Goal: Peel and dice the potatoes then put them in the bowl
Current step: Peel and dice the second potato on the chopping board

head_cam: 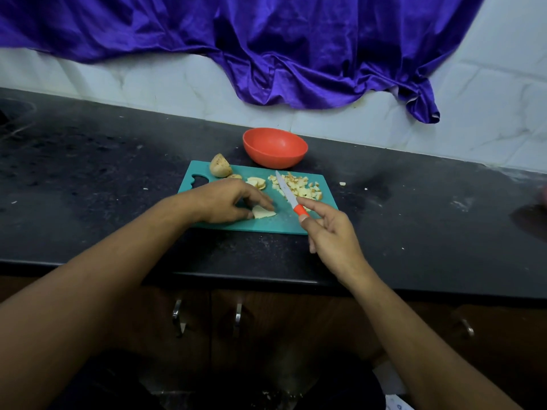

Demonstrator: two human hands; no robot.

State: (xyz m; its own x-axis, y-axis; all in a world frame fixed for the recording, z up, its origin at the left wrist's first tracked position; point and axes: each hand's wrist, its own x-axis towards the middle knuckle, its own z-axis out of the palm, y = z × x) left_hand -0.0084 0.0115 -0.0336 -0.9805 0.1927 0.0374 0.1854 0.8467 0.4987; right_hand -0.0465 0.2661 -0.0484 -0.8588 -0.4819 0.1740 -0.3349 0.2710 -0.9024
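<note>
On the near part of a teal cutting board (275,222) the left hand (226,202) bends over a pale potato slice (264,213), thumb and fingertips pinching its left end, so that part of the slice is hidden under the fingers. The right hand (333,236) grips a knife (291,199) by its orange handle. Most of the handle is buried in the fist, the forefinger sticks up free of it, and the blade slants up and left with its tip over the diced potato (300,187). The blade covers part of that pile, which lies on the right half of the board. A few cut slices (257,182) lie mid-board, just beyond the left hand, and a half potato (220,169) with its skin on sits at the far left corner. The red bowl (275,147) stands on the black counter (97,173) just behind the board. Its near wall hides the bottom, so I cannot tell what it holds. Small pale bits (342,183) lie on the counter right of the board. A purple cloth (266,45) hangs over the tiled wall, cut off at the top. At the right edge a reddish blur (544,194) is too cut off to identify. Below the counter, metal cupboard handles (238,316) show dimly in the shadow.
</note>
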